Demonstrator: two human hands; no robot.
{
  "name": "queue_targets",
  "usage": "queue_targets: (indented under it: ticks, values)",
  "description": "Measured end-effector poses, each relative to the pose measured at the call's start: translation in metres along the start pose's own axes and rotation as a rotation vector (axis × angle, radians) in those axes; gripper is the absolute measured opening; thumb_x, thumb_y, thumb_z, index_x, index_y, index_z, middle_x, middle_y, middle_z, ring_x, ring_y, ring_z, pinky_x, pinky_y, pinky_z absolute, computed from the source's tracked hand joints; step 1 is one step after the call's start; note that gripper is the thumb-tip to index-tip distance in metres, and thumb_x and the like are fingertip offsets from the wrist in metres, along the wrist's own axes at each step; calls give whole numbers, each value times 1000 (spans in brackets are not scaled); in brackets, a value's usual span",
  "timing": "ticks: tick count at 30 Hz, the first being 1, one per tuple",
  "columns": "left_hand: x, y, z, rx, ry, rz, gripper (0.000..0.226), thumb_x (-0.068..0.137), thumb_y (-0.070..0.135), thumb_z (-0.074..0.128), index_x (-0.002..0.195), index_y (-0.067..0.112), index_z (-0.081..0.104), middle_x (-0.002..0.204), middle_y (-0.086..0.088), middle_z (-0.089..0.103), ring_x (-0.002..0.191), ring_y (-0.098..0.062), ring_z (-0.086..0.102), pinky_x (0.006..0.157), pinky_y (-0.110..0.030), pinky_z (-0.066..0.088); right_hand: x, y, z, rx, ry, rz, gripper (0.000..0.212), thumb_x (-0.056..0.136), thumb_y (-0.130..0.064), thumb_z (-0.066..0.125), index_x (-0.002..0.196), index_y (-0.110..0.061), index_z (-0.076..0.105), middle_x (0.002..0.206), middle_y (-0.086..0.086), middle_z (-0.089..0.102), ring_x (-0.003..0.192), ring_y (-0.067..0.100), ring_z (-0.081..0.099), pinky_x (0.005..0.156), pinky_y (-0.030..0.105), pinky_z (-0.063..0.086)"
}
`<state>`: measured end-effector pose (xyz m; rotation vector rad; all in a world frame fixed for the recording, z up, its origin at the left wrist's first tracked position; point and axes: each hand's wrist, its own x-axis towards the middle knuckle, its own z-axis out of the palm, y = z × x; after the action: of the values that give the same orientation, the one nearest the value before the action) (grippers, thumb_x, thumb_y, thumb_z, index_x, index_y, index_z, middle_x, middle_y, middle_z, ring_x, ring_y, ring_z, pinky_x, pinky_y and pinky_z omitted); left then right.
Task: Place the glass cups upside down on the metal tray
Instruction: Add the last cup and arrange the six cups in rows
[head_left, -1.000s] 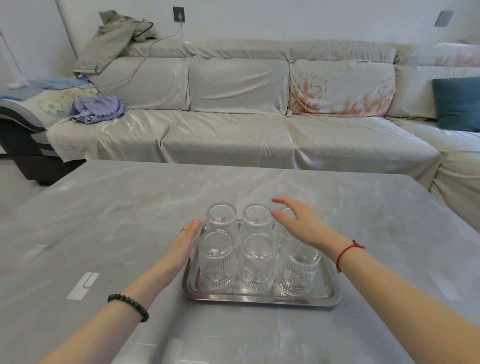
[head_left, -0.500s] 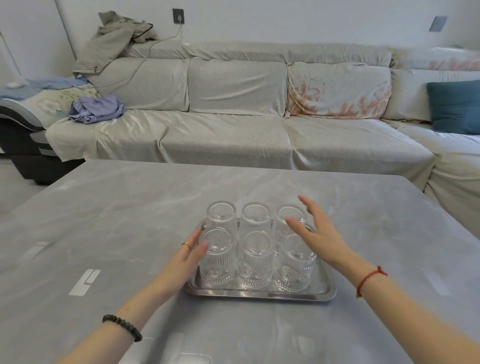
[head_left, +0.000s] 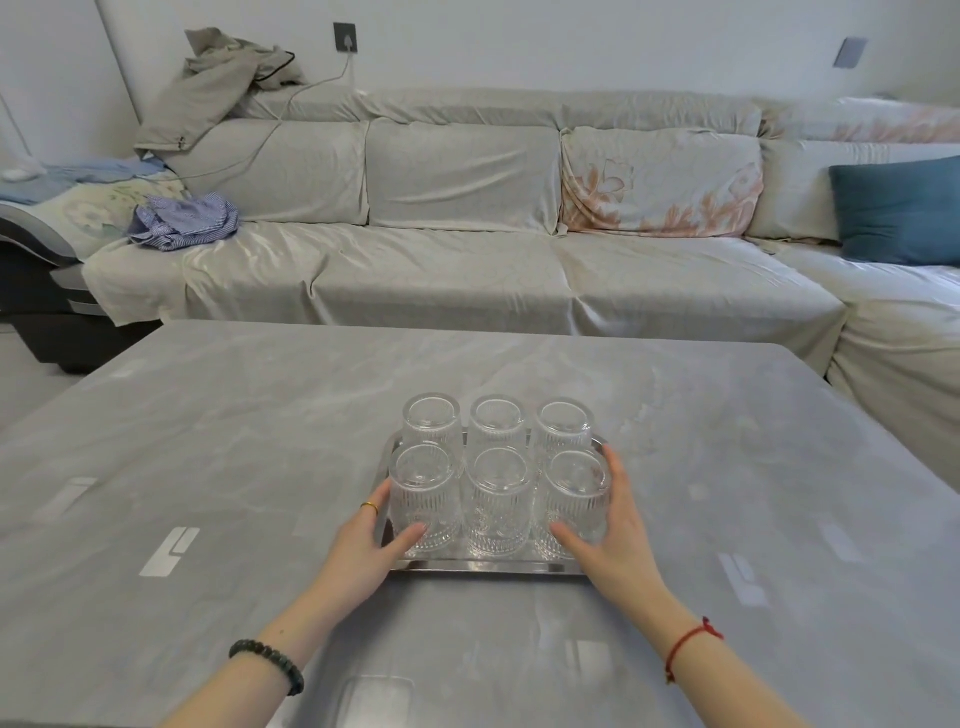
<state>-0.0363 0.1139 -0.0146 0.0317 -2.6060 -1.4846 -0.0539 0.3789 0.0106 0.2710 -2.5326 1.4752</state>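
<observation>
Six glass cups (head_left: 497, 483) inverted on metal tray (head_left: 483, 567); placing apparently done. Left hand (head_left: 363, 545), right hand (head_left: 610, 540) open, cupping outer front cups. Next: square rows, release gently.

**Bare forearms, three small adornments**

The person's arms are bare, with no sleeves in view. The left hand (head_left: 358, 545) wears a thin gold ring (head_left: 370, 506) on one finger, and a bracelet of dark round beads (head_left: 267, 664) circles its wrist. The right hand (head_left: 613, 545) has a thin red string (head_left: 688, 644) tied at its wrist.
</observation>
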Motion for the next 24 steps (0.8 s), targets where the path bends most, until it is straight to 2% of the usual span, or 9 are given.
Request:
queue_targets:
  ticks: [2, 5, 8, 10, 12, 15, 19, 22, 24]
  values:
    - [-2, -1, -3, -10, -6, -17, 69, 78, 32, 67, 137, 23, 32, 137, 11, 45, 126, -6, 41, 102, -25, 33, -9, -1, 0, -12, 113, 32, 91, 71, -12, 74, 140, -23, 16, 143, -6, 27, 131, 6, 26, 110, 28, 23]
    - [-8, -4, -6, 35, -6, -31, 75, 77, 32, 67, 139, 20, 27, 137, 9, 45, 117, -1, 47, 98, -23, 36, -34, -4, 7, -36, 329, -118, 62, 73, 1, 69, 121, -25, 41, 116, 1, 50, 103, 2, 45, 94, 9, 33]
    - [-14, -6, -6, 101, -3, -41, 76, 78, 30, 67, 140, 18, 25, 100, 15, 54, 77, 12, 44, 76, -17, 35, -54, -12, 27, -21, 80, -213, 52, 75, -1, 60, 105, -42, 44, 99, -14, 55, 92, -1, 51, 85, 3, 36]
    - [-15, -6, -6, 119, -11, -51, 76, 78, 30, 67, 140, 19, 24, 80, 25, 41, 69, 11, 40, 66, -12, 37, -53, -13, 39, -33, -26, -175, 51, 77, 0, 58, 102, -42, 43, 99, -20, 51, 95, -1, 51, 87, 3, 35]
    - [-17, -4, -6, 119, -28, -54, 77, 77, 31, 67, 140, 20, 23, 75, 27, 37, 67, 10, 41, 66, -7, 38, -44, -14, 44, -10, -10, -107, 47, 78, 2, 57, 100, -37, 44, 98, -16, 52, 96, -1, 50, 85, 2, 35]
    - [-20, -2, -7, 121, -54, -58, 79, 76, 32, 69, 140, 21, 23, 75, 21, 49, 64, 7, 51, 66, -1, 38, -33, -12, 45, -7, -50, -43, 40, 80, -1, 56, 101, -33, 45, 102, -10, 53, 100, -5, 49, 82, 8, 39]
    - [-21, -2, -7, 135, -62, -46, 79, 76, 32, 69, 140, 20, 25, 79, 20, 54, 65, 5, 53, 64, -1, 37, -32, -12, 42, -20, -76, -47, 36, 80, -3, 56, 99, -32, 48, 100, -14, 54, 101, -9, 48, 82, 5, 39]
    - [-22, -3, -6, 95, -60, -35, 79, 75, 31, 70, 139, 24, 25, 78, 13, 61, 71, 10, 56, 61, -3, 38, -35, -15, 45, -15, -68, -84, 33, 80, -2, 56, 98, -29, 52, 96, -13, 56, 96, -1, 53, 83, 12, 42]
    - [-23, -3, -5, 87, -57, -28, 79, 75, 31, 70, 139, 26, 25, 76, 12, 59, 76, 12, 55, 62, -2, 37, -37, -18, 50, -27, -116, -138, 31, 79, -1, 55, 102, -23, 56, 94, -13, 56, 93, 1, 54, 83, 8, 40]
